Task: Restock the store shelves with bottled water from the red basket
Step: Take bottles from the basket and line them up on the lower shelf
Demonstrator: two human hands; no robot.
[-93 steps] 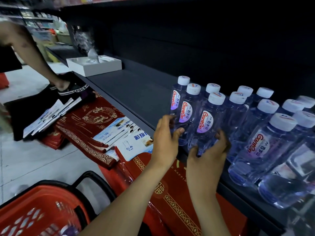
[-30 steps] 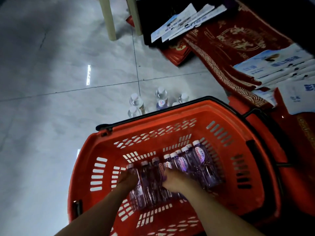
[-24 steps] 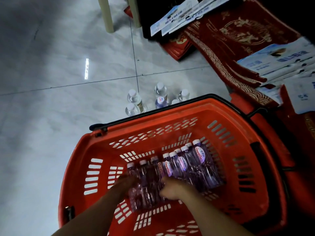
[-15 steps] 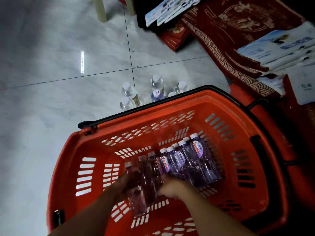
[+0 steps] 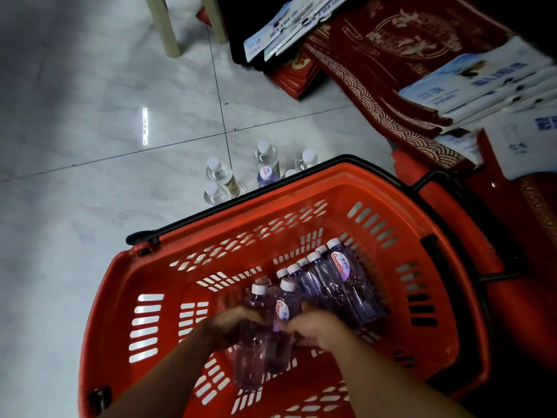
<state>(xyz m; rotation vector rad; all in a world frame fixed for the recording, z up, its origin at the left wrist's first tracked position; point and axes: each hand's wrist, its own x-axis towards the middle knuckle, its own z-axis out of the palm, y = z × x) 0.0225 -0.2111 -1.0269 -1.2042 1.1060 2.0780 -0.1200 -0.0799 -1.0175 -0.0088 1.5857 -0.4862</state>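
blur: left hand (image 5: 232, 322), right hand (image 5: 313, 325) | basket (image 5: 120, 297) btm cut off by frame edge

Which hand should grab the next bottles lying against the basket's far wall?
Right. The right hand sits beside the lying bottles in the basket; the left hand is on the far side of the gripped bottles.

Basket left half: bare floor of the red basket (image 5: 156, 297), open from above.
Basket 2 o'clock: row of bottles (image 5: 337, 285) blocks.
Beyond rim, 12 o'clock: loose bottles (image 5: 262, 164) crowd the tile.
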